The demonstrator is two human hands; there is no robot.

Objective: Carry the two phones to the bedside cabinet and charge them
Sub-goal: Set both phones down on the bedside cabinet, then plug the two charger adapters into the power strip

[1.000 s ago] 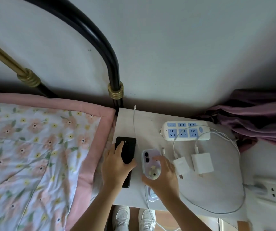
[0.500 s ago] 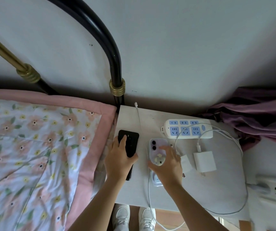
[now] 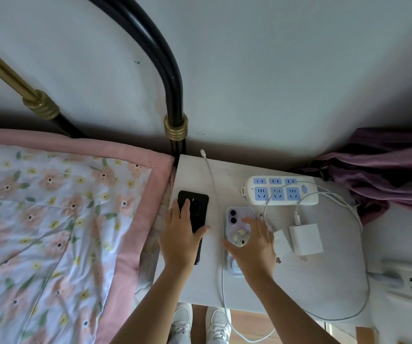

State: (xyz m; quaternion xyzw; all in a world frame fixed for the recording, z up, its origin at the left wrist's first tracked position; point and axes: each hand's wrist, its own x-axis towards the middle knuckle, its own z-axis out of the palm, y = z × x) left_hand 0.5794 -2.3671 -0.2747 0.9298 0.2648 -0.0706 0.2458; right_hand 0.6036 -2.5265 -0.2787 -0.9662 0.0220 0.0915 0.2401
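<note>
Left hand: the left hand (image 3: 180,240) lies palm-down on the flat black rectangular phone (image 3: 195,212), fingers flat along its back and thumb out at 3 o'clock; it presses rather than clasps, fingers not curled round the edges
Right hand: the right hand (image 3: 254,247) hovers spread over the lilac-cased phone with twin camera lenses (image 3: 237,219), fingers fanned wide, gripping nothing; whether the palm touches the case I cannot tell
Black phone: face down on the white wooden bedside cabinet top (image 3: 227,177), at 9 o'clock of the lilac phone, near the cabinet's left edge
Lilac phone: face down too, lenses toward 12 o'clock, a small pale charm (image 3: 241,238) on its back, partly covered by the right hand
Long cable: a thin white charging cable (image 3: 212,180) runs between the two phones from 12 o'clock, its free plug (image 3: 202,152) at the wall edge, and drops off the front edge at 6 o'clock
Chargers: two white square plug adapters (image 3: 305,239) lie just at 3 o'clock of the right hand, a cord looping from the larger one
Power strip: a white strip with blue sockets (image 3: 279,191) lies at 1 o'clock of the lilac phone, none of its sockets in use
Wall socket: a white wall plate (image 3: 408,281) at 4 o'clock holds a plug
Bed: a floral quilt with pink border (image 3: 50,219) at 9 o'clock, under a black and brass metal bed frame (image 3: 175,95)
Curtain: purple cloth (image 3: 386,170) at 2 o'clock
Floor: white shoes (image 3: 182,321) at 6 o'clock
</note>
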